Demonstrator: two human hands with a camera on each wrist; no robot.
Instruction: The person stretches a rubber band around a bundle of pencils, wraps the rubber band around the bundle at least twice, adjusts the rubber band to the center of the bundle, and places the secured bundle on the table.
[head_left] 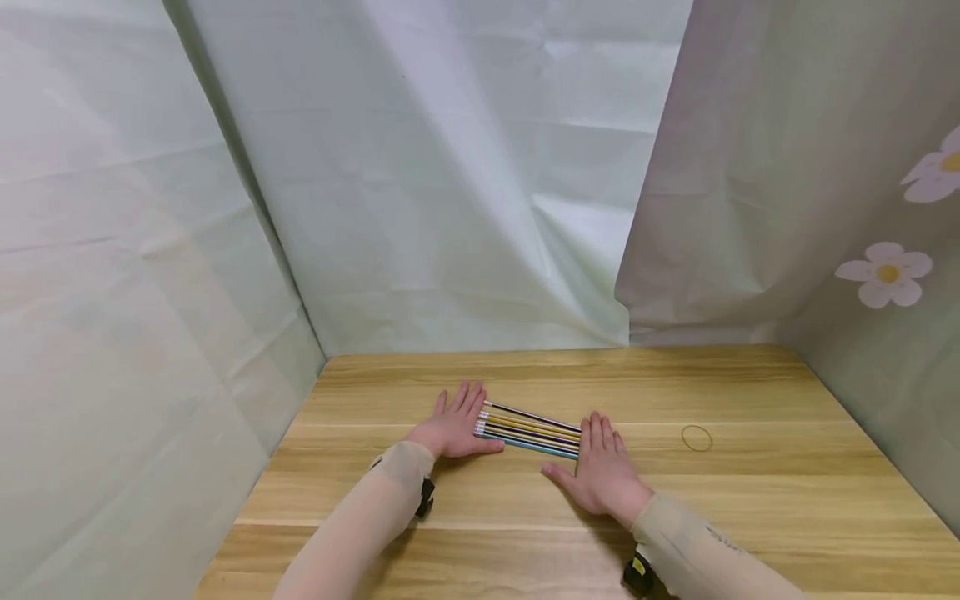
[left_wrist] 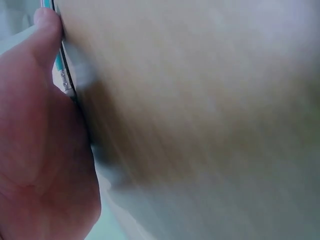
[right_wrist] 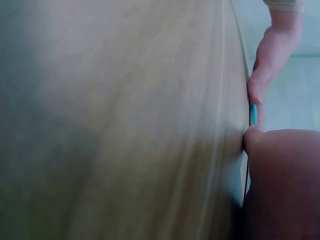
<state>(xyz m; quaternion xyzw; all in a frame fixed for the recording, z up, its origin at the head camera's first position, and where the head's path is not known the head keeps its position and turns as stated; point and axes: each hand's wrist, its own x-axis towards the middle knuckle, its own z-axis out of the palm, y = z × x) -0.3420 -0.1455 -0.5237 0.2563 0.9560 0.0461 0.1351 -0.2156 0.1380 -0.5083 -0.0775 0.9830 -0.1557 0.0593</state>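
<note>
Several pencils (head_left: 528,434) in blue, yellow and dark stripes lie side by side on the wooden table, slanting down to the right in the head view. My left hand (head_left: 454,429) lies flat with fingers spread at their silver-banded ends. Over their other ends rests my right hand (head_left: 602,469), fingers straight and thumb out to the side. One dark pencil (head_left: 525,412) lies slightly apart at the far side. A teal pencil (left_wrist: 63,75) with a metal band shows beside my left thumb in the left wrist view. The tips at the right are hidden beneath my right hand.
A thin tan rubber band (head_left: 682,435) lies on the table (head_left: 787,500) to the right of my right hand. Pale cloth walls (head_left: 450,208) rise behind the table and at both sides. A dark wrist camera (head_left: 637,575) is strapped below my right forearm.
</note>
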